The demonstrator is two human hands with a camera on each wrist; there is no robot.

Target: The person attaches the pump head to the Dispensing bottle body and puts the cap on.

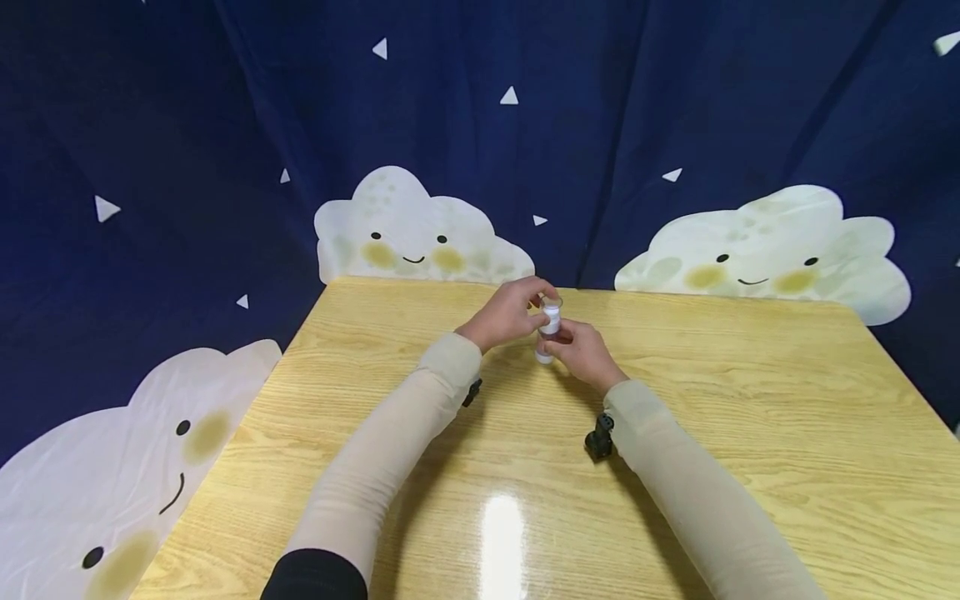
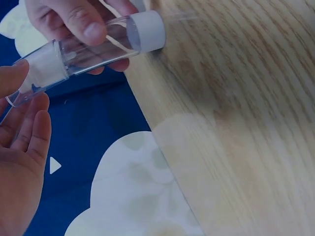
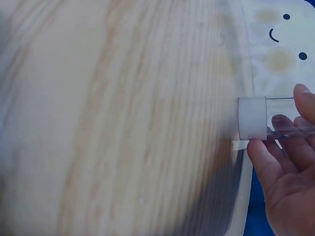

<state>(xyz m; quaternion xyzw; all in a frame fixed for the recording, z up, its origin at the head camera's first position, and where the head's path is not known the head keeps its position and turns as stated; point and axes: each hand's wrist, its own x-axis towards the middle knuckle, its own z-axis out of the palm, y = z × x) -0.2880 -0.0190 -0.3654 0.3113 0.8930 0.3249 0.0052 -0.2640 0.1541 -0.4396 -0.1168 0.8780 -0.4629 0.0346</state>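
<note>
A clear, slim bottle (image 2: 93, 55) with a white base is held between both hands. Its other end has a white collar (image 2: 47, 70) under a transparent cap. My left hand (image 1: 504, 315) pinches that capped end between thumb and fingers. Around the clear body, nearer the white base (image 3: 252, 118), my right hand (image 1: 589, 355) curls its fingers. In the head view the bottle stands roughly upright, capped end on top, close to the table's far edge. Whether the base touches the tabletop I cannot tell.
A light wood-grain table (image 1: 525, 467) spreads below both arms. Behind its far edge hangs a dark blue curtain (image 1: 577, 125) with white triangles and smiling clouds. A small black camera (image 1: 600, 438) sits under the right wrist, another (image 1: 472, 392) under the left.
</note>
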